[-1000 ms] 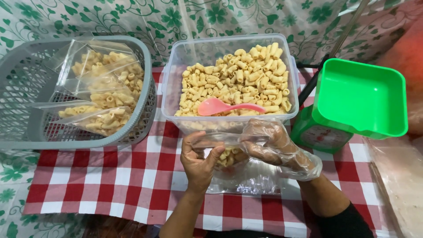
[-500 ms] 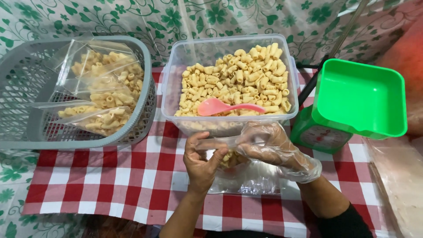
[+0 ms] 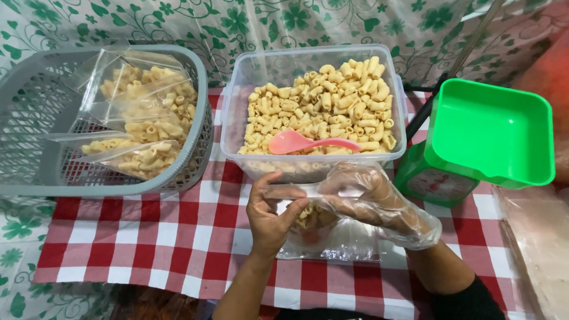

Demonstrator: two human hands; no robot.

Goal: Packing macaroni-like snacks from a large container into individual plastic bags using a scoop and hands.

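My left hand, bare, and my right hand, in a clear plastic glove, both pinch the top edge of a small clear bag partly filled with pale macaroni snacks. The bag hangs just above the red-and-white checked cloth, in front of a clear tub heaped with the same snacks. A pink spoon lies on the heap near the tub's front wall.
A grey basket at the left holds several filled bags of snacks. A green scale with a square green pan stands at the right. More clear plastic lies at the far right edge.
Both hands have shifted along the bag's top edge and drawn closer together, with the bag lifted slightly. Everything else is unmoved.
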